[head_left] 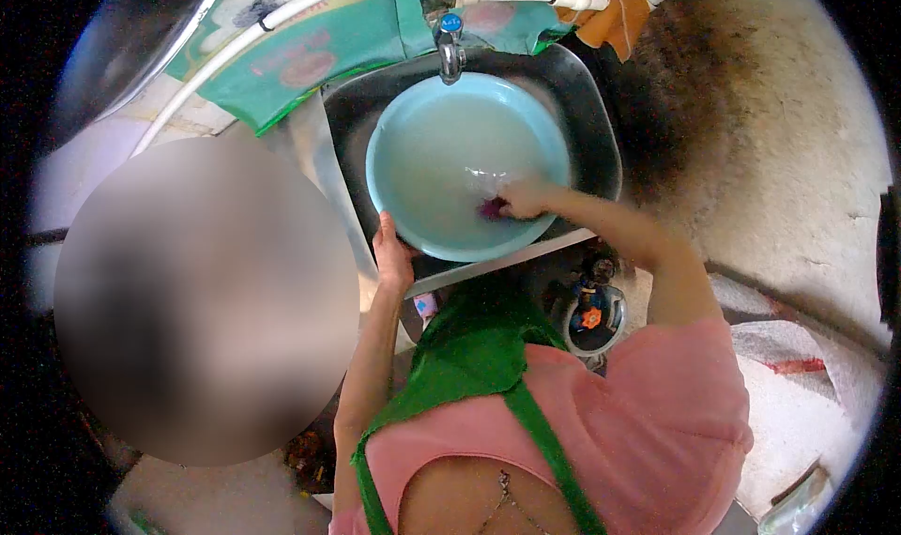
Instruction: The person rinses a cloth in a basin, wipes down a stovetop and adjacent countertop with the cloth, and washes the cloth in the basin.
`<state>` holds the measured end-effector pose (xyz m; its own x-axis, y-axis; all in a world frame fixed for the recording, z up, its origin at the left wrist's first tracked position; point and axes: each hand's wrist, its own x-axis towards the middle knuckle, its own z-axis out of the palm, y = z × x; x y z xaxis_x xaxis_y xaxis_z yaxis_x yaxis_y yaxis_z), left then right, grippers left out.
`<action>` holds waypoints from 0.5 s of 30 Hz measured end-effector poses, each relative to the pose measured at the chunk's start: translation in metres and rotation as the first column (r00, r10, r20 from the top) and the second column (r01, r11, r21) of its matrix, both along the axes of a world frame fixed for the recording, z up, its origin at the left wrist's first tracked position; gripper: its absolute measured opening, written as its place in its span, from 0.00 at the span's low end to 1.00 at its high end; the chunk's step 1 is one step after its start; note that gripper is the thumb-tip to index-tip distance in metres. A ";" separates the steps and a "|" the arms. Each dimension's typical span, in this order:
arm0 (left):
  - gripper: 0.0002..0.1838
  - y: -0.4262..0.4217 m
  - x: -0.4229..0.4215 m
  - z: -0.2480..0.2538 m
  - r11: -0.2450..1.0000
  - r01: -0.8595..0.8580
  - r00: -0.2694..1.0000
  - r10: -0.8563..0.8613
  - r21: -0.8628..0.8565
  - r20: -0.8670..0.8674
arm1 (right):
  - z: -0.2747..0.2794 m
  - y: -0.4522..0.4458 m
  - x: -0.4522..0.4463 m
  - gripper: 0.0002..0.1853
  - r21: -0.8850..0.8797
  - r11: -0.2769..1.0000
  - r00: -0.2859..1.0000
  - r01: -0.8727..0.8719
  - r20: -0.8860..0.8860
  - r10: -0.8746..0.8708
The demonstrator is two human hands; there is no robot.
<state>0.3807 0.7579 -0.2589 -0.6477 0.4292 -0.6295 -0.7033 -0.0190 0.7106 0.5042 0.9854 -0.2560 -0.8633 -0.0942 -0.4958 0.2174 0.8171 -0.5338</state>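
A light blue plastic basin point(374, 169) full of cloudy water sits in a metal sink point(601, 131). My left hand point(394, 256) grips the basin's near-left edge, thumb up along the rim and the other fingers mostly hidden against its outer side. Over the basin's near-right part, my right hand point(527, 199) is closed on a small dark purple thing point(494, 207) at the water's surface. Its kind cannot be made out. Light glints on the rippled water just beyond the fingers.
A tap point(451, 52) with a blue top hangs over the basin's far rim. White pipes point(314, 2) run along the wall above green sheeting point(291, 61). Below the sink's right front stands a pale container point(587, 347) with an orange part inside. A large blurred patch hides the left.
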 end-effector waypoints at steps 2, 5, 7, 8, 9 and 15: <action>0.25 0.001 0.000 -0.001 1.000 0.008 1.000 -0.008 0.009 -0.006 | 0.011 0.018 -0.021 0.20 0.364 0.930 0.981 -0.053 0.191 -0.019; 0.27 0.000 -0.001 0.002 0.996 0.076 0.997 -0.077 0.043 0.010 | -0.065 0.042 -0.049 0.17 0.398 0.915 0.998 0.057 -0.004 -0.060; 0.28 -0.001 -0.002 0.010 0.989 0.119 0.992 -0.121 0.083 0.018 | -0.083 0.030 -0.077 0.17 0.453 0.882 0.990 -0.130 0.011 0.140; 0.29 0.000 -0.001 0.013 0.978 0.164 0.985 -0.169 0.130 0.025 | -0.090 0.021 -0.090 0.16 0.507 0.807 0.943 -0.303 0.039 0.330; 0.29 0.000 -0.001 0.013 0.979 0.160 0.986 -0.164 0.128 0.024 | -0.085 0.009 -0.099 0.18 0.470 0.856 0.975 -0.216 0.053 0.216; 0.30 -0.002 -0.002 0.011 0.985 0.139 0.990 -0.141 0.105 0.005 | -0.123 -0.071 -0.091 0.26 0.043 0.999 0.992 -0.013 -0.124 0.018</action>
<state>0.3787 0.7559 -0.2481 -0.5689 0.5784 -0.5846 -0.7131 0.0071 0.7011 0.4129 0.9142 -0.3789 -0.9171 -0.0891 -0.3887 0.1389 0.8424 -0.5207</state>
